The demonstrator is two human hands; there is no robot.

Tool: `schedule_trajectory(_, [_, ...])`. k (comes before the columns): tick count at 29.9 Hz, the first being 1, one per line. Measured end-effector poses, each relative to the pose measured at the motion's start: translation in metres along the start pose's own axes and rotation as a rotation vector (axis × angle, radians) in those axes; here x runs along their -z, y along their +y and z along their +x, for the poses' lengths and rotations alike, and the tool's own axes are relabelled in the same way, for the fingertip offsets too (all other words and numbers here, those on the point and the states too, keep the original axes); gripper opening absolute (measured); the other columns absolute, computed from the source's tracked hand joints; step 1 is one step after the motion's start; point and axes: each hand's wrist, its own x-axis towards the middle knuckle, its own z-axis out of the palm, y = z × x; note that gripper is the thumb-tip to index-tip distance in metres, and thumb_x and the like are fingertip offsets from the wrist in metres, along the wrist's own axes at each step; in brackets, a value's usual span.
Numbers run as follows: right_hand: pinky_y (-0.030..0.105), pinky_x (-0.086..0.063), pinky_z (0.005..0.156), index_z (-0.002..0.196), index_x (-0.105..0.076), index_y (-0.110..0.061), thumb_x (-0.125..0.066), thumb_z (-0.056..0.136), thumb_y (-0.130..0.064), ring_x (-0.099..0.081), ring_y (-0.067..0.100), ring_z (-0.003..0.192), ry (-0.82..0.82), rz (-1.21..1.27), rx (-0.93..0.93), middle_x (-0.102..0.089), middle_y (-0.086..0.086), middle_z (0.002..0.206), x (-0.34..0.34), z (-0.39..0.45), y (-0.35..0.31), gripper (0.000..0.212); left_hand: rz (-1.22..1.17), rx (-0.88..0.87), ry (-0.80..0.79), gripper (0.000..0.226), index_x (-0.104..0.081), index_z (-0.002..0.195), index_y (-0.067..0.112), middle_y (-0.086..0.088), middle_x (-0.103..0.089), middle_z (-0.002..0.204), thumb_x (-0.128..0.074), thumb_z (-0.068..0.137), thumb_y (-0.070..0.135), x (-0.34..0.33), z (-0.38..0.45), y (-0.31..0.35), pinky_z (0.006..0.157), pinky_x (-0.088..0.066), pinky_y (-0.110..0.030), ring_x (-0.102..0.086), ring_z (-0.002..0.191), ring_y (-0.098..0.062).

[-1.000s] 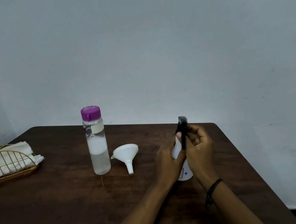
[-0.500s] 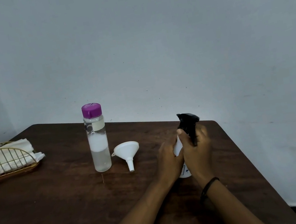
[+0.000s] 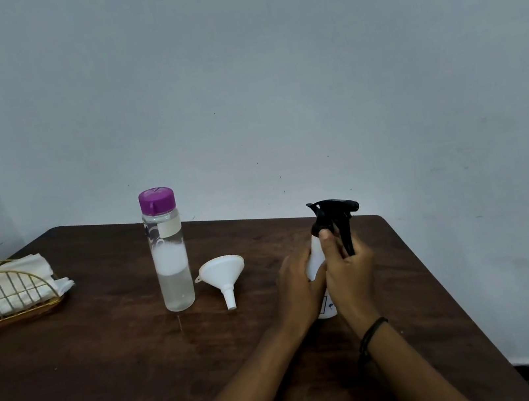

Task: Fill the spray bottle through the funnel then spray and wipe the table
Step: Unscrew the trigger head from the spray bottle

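A white spray bottle (image 3: 315, 254) with a black trigger head (image 3: 334, 215) stands on the dark wooden table (image 3: 108, 363). My left hand (image 3: 300, 290) wraps the bottle's body from the left. My right hand (image 3: 349, 273) grips its neck just under the trigger head, thumb up on the collar. A white funnel (image 3: 222, 272) lies on its side to the left of the bottle. Further left stands a clear bottle with a purple cap (image 3: 167, 250), partly filled with clear liquid.
A gold wire holder with white napkins (image 3: 8, 296) sits at the table's left edge. A grey wall runs close behind the table. The table's right edge (image 3: 451, 295) drops off just past my right hand.
The black trigger head has turned from edge-on to side-on, its nozzle now pointing right. My right hand shifted its grip around the neck; my left hand kept holding the bottle.
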Motion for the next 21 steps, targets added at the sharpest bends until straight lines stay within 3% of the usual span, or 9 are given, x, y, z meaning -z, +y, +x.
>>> schedule_trajectory(3, [0.026, -0.053, 0.066, 0.101, -0.066, -0.026, -0.054, 0.101, -0.019, -0.064, 0.011, 0.075, -0.045, 0.057, -0.004, -0.069, -0.001, 0.084, 0.002, 0.0, -0.001, 0.014, 0.023, -0.006, 0.007, 0.034, -0.062, 0.088, 0.014, 0.006, -0.065, 0.08, -0.051, 0.09, 0.047, 0.001, 0.001, 0.001, 0.066, -0.049, -0.034, -0.06, 0.075, -0.009])
schedule_trajectory(7, [0.018, -0.051, 0.064, 0.097, -0.061, -0.027, -0.072, 0.09, -0.022, -0.064, 0.001, 0.071, -0.07, 0.081, -0.027, -0.067, -0.014, 0.078, -0.002, -0.001, -0.003, 0.014, -0.009, 0.002, 0.011, 0.017, -0.065, 0.091, 0.03, 0.017, -0.068, 0.081, -0.051, 0.096, 0.038, 0.003, 0.0, 0.008, 0.068, -0.05, -0.024, -0.066, 0.079, -0.005])
schedule_trajectory(9, [0.02, -0.052, 0.066, 0.097, -0.065, -0.021, -0.078, 0.084, -0.022, -0.065, 0.007, 0.076, -0.023, 0.07, -0.023, -0.067, -0.005, 0.084, -0.002, 0.0, -0.001, 0.019, -0.008, -0.003, 0.004, 0.014, -0.066, 0.1, 0.029, 0.017, -0.07, 0.09, -0.053, 0.097, 0.034, 0.003, 0.0, 0.005, 0.074, -0.056, -0.032, -0.067, 0.086, -0.006])
schedule_trajectory(11, [0.025, -0.051, 0.068, 0.092, -0.069, -0.015, -0.079, 0.084, -0.02, -0.066, 0.012, 0.078, 0.027, 0.059, -0.018, -0.067, 0.004, 0.086, -0.001, 0.002, -0.001, 0.014, 0.027, 0.01, -0.002, 0.031, -0.066, 0.105, 0.019, 0.008, -0.071, 0.095, -0.051, 0.094, 0.044, 0.001, 0.0, 0.0, 0.077, -0.056, -0.043, -0.067, 0.089, -0.012])
schedule_trajectory(14, [0.025, -0.051, 0.066, 0.091, -0.07, -0.011, -0.07, 0.091, -0.014, -0.065, 0.005, 0.072, 0.02, 0.071, -0.018, -0.069, -0.001, 0.078, 0.0, 0.001, -0.001, 0.004, 0.022, 0.024, 0.012, 0.046, -0.065, 0.101, 0.015, 0.002, -0.07, 0.091, -0.046, 0.091, 0.055, -0.001, 0.001, -0.003, 0.074, -0.054, -0.045, -0.065, 0.085, -0.016])
schedule_trajectory(17, [0.027, -0.054, 0.075, 0.11, -0.068, -0.015, -0.063, 0.095, -0.013, -0.068, 0.01, 0.087, 0.017, 0.112, -0.022, -0.073, 0.0, 0.094, -0.001, 0.001, 0.0, 0.015, 0.036, 0.021, 0.01, 0.044, -0.065, 0.106, 0.016, 0.003, -0.07, 0.094, -0.049, 0.09, 0.053, -0.002, 0.001, -0.002, 0.075, -0.054, -0.044, -0.065, 0.087, -0.015])
schedule_trajectory(21, [0.023, -0.053, 0.068, 0.096, -0.068, -0.023, -0.072, 0.089, -0.018, -0.068, 0.01, 0.079, 0.004, 0.099, -0.011, -0.071, 0.0, 0.085, -0.001, 0.0, 0.0, 0.01, 0.024, 0.048, 0.002, 0.042, -0.066, 0.108, 0.018, 0.004, -0.071, 0.098, -0.049, 0.091, 0.052, -0.002, 0.001, -0.006, 0.078, -0.055, -0.046, -0.066, 0.092, -0.014])
